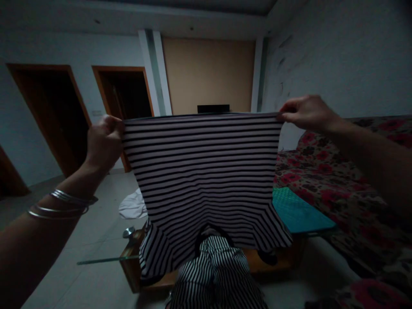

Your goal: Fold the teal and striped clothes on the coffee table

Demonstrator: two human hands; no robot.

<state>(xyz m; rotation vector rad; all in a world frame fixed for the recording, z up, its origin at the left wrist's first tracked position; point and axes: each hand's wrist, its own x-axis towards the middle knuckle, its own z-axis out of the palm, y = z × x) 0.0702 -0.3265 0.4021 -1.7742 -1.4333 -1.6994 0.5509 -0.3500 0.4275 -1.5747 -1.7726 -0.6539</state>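
A: What is the left hand (107, 137) doing?
B: Pinching one top corner of a striped shirt (202, 163); silvery bracelets (72, 200) circle that wrist.
A: And the right hand (304, 112)?
B: It grips the opposite corner, so the upper edge is stretched straight between them.
A: Where is the shirt?
B: Upside down in front of the person, its sleeves (154, 253) hanging low before the desk (106, 259), near the person's striped clothes (212, 279).
A: What's around it?
B: A turquoise mat (302, 214) at the right, beside a flowered sofa (322, 180); a white cloth (131, 207) left, on what I can't tell.
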